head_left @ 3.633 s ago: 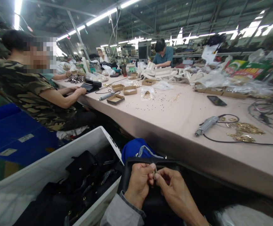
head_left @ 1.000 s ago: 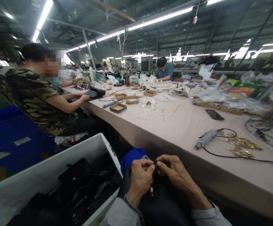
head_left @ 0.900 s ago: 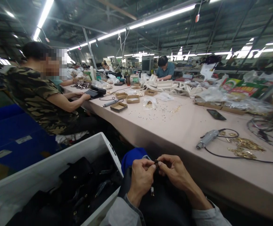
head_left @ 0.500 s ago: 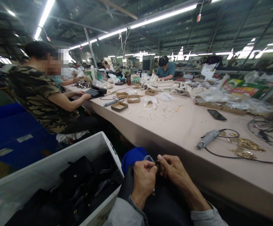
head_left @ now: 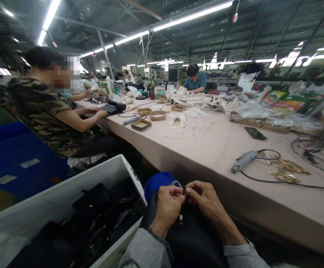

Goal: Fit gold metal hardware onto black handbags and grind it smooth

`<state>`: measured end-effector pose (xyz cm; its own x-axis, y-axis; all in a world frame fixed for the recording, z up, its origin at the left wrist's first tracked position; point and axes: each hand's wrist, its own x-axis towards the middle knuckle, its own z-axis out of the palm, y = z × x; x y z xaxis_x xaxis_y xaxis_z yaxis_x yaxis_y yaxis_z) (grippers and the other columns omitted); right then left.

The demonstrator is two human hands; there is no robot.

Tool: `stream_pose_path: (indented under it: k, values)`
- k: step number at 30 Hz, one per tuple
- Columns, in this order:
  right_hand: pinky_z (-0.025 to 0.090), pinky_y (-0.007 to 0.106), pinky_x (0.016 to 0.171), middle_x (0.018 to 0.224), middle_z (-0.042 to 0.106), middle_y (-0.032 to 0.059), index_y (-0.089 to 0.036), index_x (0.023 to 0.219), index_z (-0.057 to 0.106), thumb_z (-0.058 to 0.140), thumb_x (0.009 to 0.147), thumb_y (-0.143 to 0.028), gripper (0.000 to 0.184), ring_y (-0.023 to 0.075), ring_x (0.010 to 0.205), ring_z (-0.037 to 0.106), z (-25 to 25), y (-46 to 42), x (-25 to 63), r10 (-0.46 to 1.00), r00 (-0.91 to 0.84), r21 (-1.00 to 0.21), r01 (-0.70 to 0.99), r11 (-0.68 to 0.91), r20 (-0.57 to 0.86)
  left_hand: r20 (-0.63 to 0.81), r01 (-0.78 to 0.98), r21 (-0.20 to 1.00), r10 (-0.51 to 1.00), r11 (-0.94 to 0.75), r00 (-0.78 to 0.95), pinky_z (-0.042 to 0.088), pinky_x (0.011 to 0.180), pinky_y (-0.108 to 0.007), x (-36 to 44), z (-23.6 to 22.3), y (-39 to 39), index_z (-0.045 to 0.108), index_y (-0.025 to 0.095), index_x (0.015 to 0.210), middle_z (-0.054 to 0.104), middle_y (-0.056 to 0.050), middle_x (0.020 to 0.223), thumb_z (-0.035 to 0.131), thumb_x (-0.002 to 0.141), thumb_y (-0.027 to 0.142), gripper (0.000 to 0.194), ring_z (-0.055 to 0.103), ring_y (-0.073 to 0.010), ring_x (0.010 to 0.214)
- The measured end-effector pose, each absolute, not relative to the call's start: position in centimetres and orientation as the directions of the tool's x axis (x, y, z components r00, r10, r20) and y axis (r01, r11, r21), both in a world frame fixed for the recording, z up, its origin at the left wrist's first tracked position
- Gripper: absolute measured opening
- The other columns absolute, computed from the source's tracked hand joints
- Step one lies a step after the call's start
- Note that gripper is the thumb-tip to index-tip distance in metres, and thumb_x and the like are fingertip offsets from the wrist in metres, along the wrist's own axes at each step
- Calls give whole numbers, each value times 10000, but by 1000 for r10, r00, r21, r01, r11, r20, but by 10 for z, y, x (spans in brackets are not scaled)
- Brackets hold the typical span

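A black leather bag [head_left: 192, 238] lies in my lap below the table edge. My left hand [head_left: 166, 208] and my right hand [head_left: 205, 199] meet over its top, fingers pinched together on a small dark fitting [head_left: 184, 191] of the bag. A small metal piece [head_left: 180, 219] dangles under my left hand. What exactly sits between the fingertips is too small to make out.
A white bin [head_left: 47, 201] of black bags stands at my left. On the long pink table [head_left: 206, 149] lie a grey corded tool [head_left: 244, 160], gold hardware [head_left: 286, 173], a phone [head_left: 255, 133] and small cardboard trays [head_left: 141, 124]. A person in camouflage [head_left: 43, 111] sits left; another person [head_left: 195, 76] works beyond.
My hands stay pinched together on the bag's top fitting, shifting only slightly. Earlier they held it lower on the bag. The view has tilted a little.
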<state>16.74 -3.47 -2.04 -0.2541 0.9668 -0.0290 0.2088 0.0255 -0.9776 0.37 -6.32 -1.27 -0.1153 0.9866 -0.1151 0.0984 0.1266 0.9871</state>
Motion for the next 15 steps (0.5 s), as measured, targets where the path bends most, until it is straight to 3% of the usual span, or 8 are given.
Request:
stream_pose_path:
  k: [6,10,15]
  values:
    - [470,280,605,707,690,43,-137,925,732,676,909,-431,300,164,627,603,-20,-35,167,958,-287,-978,206,34,-27,-192,37,979,969,200,-155,458,541,-234,5,-8,-62,758,89,745,734,-63,650,632,599,12,207,634,-157,571]
    - [501,288,734,837,705,36,-161,931,713,731,826,-271,153,182,783,637,-20,-38,170,935,-355,-981,177,83,15,-242,-15,970,951,244,-193,457,515,-222,9,-5,-61,732,91,718,719,-45,610,634,562,-15,212,610,-140,529]
    - [522,309,787,892,723,46,-164,1011,710,711,783,-208,233,203,832,661,-21,-41,168,950,-311,-970,216,112,41,-250,27,965,947,260,-202,429,492,-207,11,-2,-59,721,90,693,722,-50,595,630,564,-21,194,604,-131,508]
